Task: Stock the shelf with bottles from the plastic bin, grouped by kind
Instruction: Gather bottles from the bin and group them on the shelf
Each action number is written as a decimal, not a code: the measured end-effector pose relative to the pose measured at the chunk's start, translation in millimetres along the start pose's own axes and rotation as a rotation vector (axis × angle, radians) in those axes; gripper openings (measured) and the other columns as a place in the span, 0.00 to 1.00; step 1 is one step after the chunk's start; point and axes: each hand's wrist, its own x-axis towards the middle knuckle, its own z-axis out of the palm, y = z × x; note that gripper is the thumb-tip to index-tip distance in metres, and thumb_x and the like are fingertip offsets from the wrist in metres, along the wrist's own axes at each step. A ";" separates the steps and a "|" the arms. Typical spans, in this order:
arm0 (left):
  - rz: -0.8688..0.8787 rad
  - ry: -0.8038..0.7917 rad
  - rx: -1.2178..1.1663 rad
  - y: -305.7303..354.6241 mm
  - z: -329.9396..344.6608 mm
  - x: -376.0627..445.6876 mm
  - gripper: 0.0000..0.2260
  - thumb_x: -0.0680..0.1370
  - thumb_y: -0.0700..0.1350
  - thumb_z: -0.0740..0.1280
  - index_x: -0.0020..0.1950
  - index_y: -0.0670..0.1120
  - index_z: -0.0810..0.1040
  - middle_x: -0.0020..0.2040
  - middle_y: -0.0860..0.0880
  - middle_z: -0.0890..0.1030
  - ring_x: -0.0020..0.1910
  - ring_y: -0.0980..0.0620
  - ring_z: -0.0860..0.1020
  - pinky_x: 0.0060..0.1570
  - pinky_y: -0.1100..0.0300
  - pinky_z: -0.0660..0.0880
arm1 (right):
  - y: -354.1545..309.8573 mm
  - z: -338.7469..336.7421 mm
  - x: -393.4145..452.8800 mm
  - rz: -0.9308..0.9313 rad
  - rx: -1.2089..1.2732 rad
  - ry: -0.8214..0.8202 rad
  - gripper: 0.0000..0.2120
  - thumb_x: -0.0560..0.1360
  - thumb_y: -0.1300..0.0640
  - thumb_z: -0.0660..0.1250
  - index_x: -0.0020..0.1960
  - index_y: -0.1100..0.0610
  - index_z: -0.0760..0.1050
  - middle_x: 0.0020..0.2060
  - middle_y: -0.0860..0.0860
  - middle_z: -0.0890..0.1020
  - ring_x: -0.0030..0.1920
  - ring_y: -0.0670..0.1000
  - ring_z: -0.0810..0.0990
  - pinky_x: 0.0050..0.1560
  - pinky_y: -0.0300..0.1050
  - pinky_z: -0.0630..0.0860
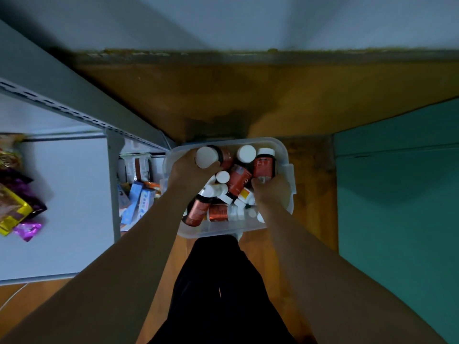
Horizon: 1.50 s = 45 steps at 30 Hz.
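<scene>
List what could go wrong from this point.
1. The left hand grips one bottle near its cap; a loose hold might drop it back into the bin.
2. The right hand digs among piled bottles, which could shift or roll.
3. Red and white kinds lie mixed, so missorting seems likely.

Clear plastic bin [280,145] — red, white-capped bottles [238,181] jumbled inside.

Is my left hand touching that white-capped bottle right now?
Touching. The head view shows the left hand wrapped around the white-capped bottle, lifted above the plastic bin.
</scene>
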 end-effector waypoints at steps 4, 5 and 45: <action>0.008 0.006 -0.051 5.9 -19.8 -15.5 0.25 0.75 0.55 0.72 0.69 0.48 0.73 0.65 0.46 0.78 0.62 0.45 0.76 0.57 0.56 0.72 | 0.6 -14.0 -11.8 -0.038 -0.075 -0.001 0.24 0.69 0.45 0.72 0.56 0.60 0.74 0.50 0.58 0.82 0.50 0.59 0.80 0.55 0.56 0.78; 0.013 0.016 -0.052 7.1 -25.3 -20.3 0.25 0.75 0.55 0.72 0.69 0.49 0.73 0.64 0.46 0.78 0.61 0.45 0.76 0.56 0.55 0.72 | 2.0 -19.1 -15.8 -0.048 -0.065 0.002 0.25 0.69 0.44 0.72 0.56 0.60 0.73 0.50 0.58 0.81 0.50 0.59 0.80 0.54 0.55 0.79; 0.470 0.801 -1.304 0.8 -329.1 -486.9 0.36 0.70 0.65 0.71 0.66 0.40 0.73 0.51 0.42 0.85 0.48 0.45 0.84 0.41 0.53 0.80 | -125.5 -232.1 -470.5 -1.196 0.568 -1.052 0.23 0.71 0.53 0.73 0.64 0.49 0.71 0.55 0.48 0.82 0.53 0.42 0.82 0.49 0.34 0.77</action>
